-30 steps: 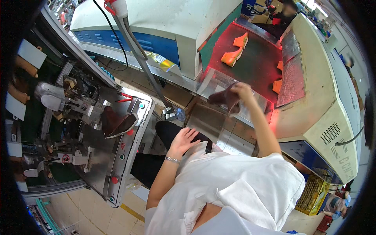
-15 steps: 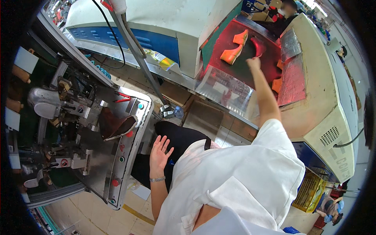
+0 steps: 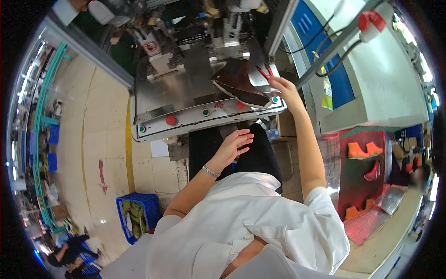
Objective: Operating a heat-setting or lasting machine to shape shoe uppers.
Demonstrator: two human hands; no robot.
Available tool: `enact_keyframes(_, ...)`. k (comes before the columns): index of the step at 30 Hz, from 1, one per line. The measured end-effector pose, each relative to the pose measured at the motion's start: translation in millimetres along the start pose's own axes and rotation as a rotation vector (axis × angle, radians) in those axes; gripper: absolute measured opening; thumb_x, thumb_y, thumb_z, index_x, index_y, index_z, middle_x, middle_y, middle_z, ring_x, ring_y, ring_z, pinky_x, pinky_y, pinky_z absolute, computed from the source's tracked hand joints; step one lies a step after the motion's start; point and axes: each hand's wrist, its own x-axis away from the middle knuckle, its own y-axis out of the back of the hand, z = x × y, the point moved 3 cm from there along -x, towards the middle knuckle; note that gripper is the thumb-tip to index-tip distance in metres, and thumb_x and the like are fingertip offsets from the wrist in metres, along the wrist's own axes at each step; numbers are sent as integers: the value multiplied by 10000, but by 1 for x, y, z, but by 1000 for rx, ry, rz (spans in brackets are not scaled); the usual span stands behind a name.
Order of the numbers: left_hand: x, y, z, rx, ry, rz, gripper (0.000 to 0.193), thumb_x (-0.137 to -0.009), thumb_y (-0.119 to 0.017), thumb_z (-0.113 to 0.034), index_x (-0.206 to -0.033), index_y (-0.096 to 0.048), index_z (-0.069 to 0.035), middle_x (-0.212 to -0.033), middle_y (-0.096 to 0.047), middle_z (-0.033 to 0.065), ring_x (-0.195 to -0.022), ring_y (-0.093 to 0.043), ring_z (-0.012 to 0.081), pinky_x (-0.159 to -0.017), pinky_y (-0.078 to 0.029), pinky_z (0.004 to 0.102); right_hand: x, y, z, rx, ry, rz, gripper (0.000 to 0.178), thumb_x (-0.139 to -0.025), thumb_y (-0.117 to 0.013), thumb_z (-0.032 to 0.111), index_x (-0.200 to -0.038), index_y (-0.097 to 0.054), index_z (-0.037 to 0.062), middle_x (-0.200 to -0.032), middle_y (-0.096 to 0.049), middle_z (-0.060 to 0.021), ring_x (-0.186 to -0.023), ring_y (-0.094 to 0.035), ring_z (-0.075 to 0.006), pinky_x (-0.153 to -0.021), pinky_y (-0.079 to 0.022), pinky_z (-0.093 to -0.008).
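My right hand (image 3: 288,93) is stretched forward to the metal work table's far right corner. Its fingers are closed at the handle end of red-handled pliers (image 3: 265,73), whose dark jaws point away to the left. Just left of them lies a dark brown boot upper (image 3: 237,80) with a pale lower edge, tipped on its side and touched by neither hand. Over my lap floats my left hand (image 3: 235,146), holding nothing, fingers spread and pointing right.
The machine table (image 3: 160,100) carries red and green buttons along its front edge. Orange boots (image 3: 364,149) and a red boot piece (image 3: 373,172) sit on the red-lit conveyor at right. A blue crate (image 3: 153,209) stands on the floor at left. A metal post (image 3: 332,53) rises beyond my right hand.
My view has turned left toward the machine. My right hand has left the red piece on the conveyor and come to the pliers on the table. The left hand stays open over my lap.
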Motion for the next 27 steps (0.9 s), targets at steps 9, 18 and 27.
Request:
enact_keyframes(9,-72,34,-85,502,-206,-209,317,-870,-548,-196,-1126,-474,-26,-1114,-539,116,-1053,-508,242,-937,-404,408,-88,-41,-53,378,-296,193,807,-714,-637,566,-1274,-396,37,-1096,-564,-136,-938,-570,-230,-779,-451,-369)
enact_keyframes(18,-104,7,-124,262,-220,5,236,-884,-530,-134,-1096,-519,-31,-1072,-581,92,-973,-568,210,-869,-461,349,40,-72,-39,-295,-68,-39,697,-825,-616,346,-1330,-279,4,-1198,-510,-131,-1059,-515,-232,-819,-451,-332)
enact_keyframes(27,3,-79,-177,-22,-426,451,282,-883,-518,-79,-1158,-468,-37,-1079,-562,58,-974,-550,147,-896,-444,296,2,-68,33,-1710,-395,268,411,-915,-408,350,-1206,-475,67,-1181,-522,-115,-1035,-530,-243,-868,-470,-385)
